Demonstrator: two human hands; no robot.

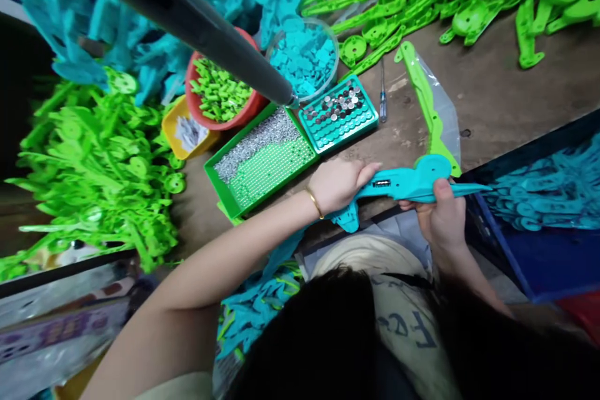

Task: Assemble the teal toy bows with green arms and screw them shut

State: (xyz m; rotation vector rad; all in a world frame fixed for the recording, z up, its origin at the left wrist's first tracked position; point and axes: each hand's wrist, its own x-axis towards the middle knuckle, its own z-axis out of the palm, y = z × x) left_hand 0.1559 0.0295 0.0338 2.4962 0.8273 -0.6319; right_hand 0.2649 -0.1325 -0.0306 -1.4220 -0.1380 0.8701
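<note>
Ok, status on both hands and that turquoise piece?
Left hand and right hand both gripping. Turquoise plastic piece held between them. Gray pole partly hiding red bowl.

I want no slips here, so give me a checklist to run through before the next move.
1. Left hand gripping the blue part: ok, closed around it.
2. Right hand steadying the blue part: ok, thumb on top.
3. One hand free: not ok, both are occupied.
4. Contents of the dark slot in the blue part: cannot tell, too small to make out.
5. Green tray stocked: ok, many small metal pieces lie in it.
6. Screwdriver uncovered: ok, it lies on the table.
</note>
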